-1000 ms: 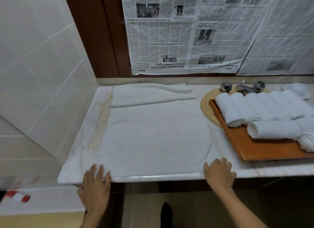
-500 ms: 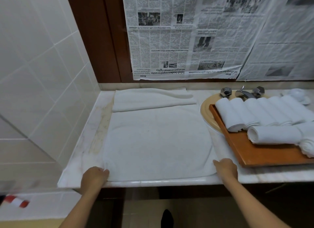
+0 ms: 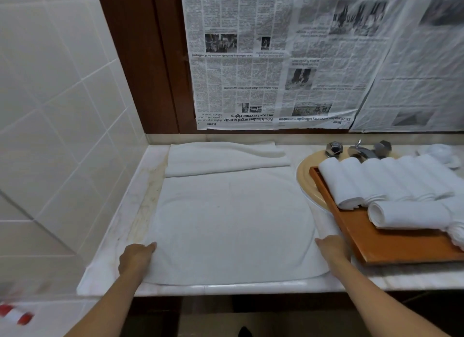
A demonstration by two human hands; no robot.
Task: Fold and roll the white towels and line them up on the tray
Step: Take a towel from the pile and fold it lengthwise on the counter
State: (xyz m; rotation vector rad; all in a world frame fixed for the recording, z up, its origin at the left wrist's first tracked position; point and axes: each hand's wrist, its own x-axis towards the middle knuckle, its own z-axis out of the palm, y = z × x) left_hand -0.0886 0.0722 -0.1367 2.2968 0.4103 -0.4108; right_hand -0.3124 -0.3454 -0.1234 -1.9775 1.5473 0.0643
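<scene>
The fingers point(image 3: 150, 247) of the left hand point(image 3: 136, 257) are curling onto the near left corner of the flat white towel point(image 3: 231, 223), pinching it. The right hand point(image 3: 331, 249) is pinching the near right edge likewise. Both forearms are reaching forward over the counter point(image 3: 154, 178). The rolled towels point(image 3: 376, 181) are lying on the wooden tray point(image 3: 391, 243), just right of the flat one.

A: What blocks the right hand point(image 3: 332, 248)?
B: The wooden tray point(image 3: 391, 246) just beside it, rolled towels point(image 3: 391, 183) on top.
A: And the left hand point(image 3: 136, 257)?
B: Bare counter point(image 3: 110, 261) left of it, then tiled wall point(image 3: 62, 161); ahead, open.
</scene>
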